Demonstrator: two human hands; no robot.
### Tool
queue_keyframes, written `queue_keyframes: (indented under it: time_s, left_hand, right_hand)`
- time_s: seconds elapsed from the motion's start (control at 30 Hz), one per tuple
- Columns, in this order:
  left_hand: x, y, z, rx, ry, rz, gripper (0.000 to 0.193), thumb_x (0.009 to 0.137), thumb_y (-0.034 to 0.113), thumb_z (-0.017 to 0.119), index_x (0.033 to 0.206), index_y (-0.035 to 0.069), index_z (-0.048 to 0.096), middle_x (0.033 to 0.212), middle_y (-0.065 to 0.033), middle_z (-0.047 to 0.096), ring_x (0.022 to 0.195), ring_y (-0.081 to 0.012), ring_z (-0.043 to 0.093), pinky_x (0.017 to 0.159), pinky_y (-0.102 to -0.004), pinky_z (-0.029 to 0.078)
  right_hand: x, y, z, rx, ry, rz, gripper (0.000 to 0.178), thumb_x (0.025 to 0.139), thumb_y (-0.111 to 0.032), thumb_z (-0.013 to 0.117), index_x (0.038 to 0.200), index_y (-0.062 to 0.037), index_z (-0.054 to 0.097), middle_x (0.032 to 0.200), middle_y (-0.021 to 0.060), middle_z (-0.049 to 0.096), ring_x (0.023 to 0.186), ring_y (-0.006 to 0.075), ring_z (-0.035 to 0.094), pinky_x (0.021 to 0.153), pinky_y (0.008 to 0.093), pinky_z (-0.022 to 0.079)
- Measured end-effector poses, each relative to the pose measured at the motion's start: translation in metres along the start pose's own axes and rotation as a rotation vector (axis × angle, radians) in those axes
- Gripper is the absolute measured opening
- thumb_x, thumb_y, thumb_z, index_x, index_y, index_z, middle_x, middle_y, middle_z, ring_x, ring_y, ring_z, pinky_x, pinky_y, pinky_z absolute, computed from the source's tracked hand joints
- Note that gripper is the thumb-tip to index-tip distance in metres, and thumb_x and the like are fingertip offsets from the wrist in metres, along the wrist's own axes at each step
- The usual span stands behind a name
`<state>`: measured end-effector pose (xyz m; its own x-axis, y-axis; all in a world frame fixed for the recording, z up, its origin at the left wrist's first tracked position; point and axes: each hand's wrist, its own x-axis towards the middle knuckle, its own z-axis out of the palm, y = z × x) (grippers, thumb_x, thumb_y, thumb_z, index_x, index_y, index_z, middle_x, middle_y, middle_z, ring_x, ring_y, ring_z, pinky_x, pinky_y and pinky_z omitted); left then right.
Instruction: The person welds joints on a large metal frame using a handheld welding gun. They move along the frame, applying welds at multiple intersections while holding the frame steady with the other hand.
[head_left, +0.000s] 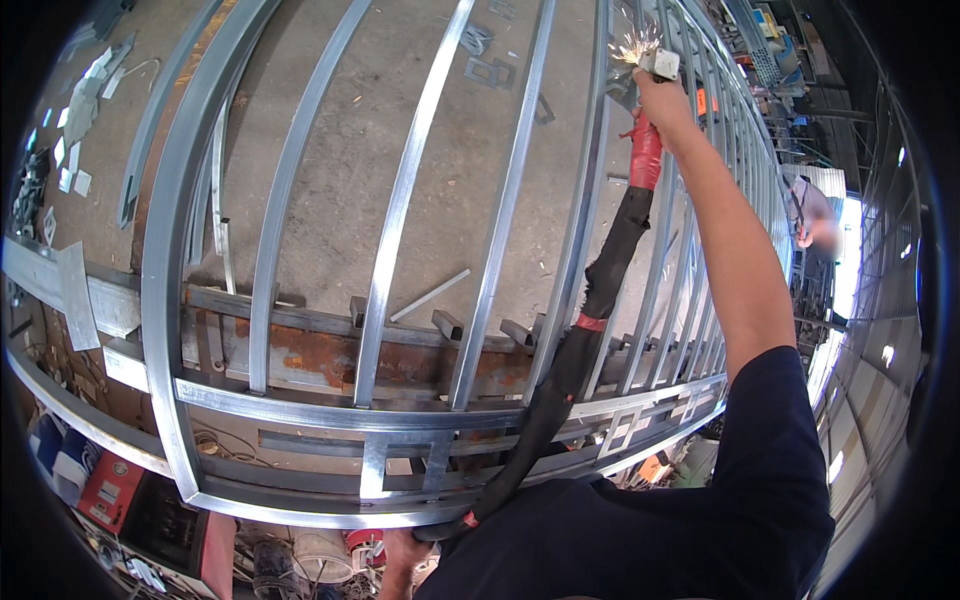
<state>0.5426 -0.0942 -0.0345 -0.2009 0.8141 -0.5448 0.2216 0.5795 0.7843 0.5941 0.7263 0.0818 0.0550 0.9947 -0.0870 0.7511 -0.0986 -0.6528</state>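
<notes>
My right hand (664,104), arm stretched far forward, is closed around a power tool with a pale block-shaped head (662,65). Bright sparks (636,46) spray leftward from it beside the upright bars. Red wrapping (646,160) covers the part below my hand, and a thick black sleeve (612,265) runs from there back toward my body. At the lower edge, my left hand (404,550) is beside the sleeve's near end and the frame's lower rail; its fingers are mostly hidden. A large metal frame (400,418) with several parallel bars lies before me.
A rusty beam (320,350) runs under the frame. Loose metal offcuts (75,150) lie at left. A red machine (112,490) and buckets (322,553) stand at lower left. Another person (815,222) is at far right, near a corrugated wall (880,400).
</notes>
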Motion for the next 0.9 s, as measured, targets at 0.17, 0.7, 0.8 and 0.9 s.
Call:
queue_keyframes:
  time_s: [0.17, 0.7, 0.8, 0.9]
  left_hand:
    - [-0.005, -0.014, 0.001, 0.019, 0.043, 0.043, 0.041, 0.072, 0.02, 0.081, 0.111, 0.009, 0.073, 0.108, -0.0184, 0.074, 0.1, -0.0454, 0.07, 0.087, -0.0541, 0.056]
    - [-0.044, -0.09, -0.016, 0.188, 0.108, -0.141, 0.028, 0.079, 0.039, 0.084, 0.092, 0.016, 0.075, 0.097, -0.0131, 0.075, 0.097, -0.0392, 0.069, 0.095, -0.0519, 0.047]
    - [-0.048, -0.101, -0.009, 0.165, 0.155, -0.107, 0.03, 0.079, 0.04, 0.085, 0.093, 0.015, 0.074, 0.098, -0.013, 0.075, 0.098, -0.0396, 0.068, 0.094, -0.0524, 0.047]
    - [-0.044, -0.103, -0.006, 0.222, 0.249, 0.026, 0.016, 0.075, 0.019, 0.08, 0.082, 0.015, 0.067, 0.087, -0.0112, 0.07, 0.09, -0.0386, 0.067, 0.085, -0.0507, 0.049]
  right_hand:
    - [-0.006, 0.0, -0.015, 0.034, -0.043, -0.009, 0.042, 0.099, -0.031, 0.068, 0.122, 0.0019, 0.054, 0.09, 0.0105, 0.065, 0.065, 0.0214, 0.066, 0.057, 0.039, 0.055]
    - [-0.119, 0.012, -0.048, 0.129, -0.071, 0.018, 0.029, 0.103, -0.031, 0.064, 0.11, -0.002, 0.066, 0.085, 0.0044, 0.061, 0.063, 0.0154, 0.061, 0.06, 0.0321, 0.053]
    - [-0.122, 0.013, -0.047, 0.114, -0.065, 0.02, 0.029, 0.103, -0.031, 0.064, 0.11, -0.0022, 0.066, 0.083, 0.0039, 0.06, 0.063, 0.0152, 0.061, 0.06, 0.0323, 0.053]
    - [-0.121, 0.015, -0.045, 0.09, -0.073, 0.029, 0.029, 0.103, -0.031, 0.064, 0.108, -0.0024, 0.066, 0.082, 0.0035, 0.06, 0.062, 0.015, 0.06, 0.059, 0.0321, 0.052]
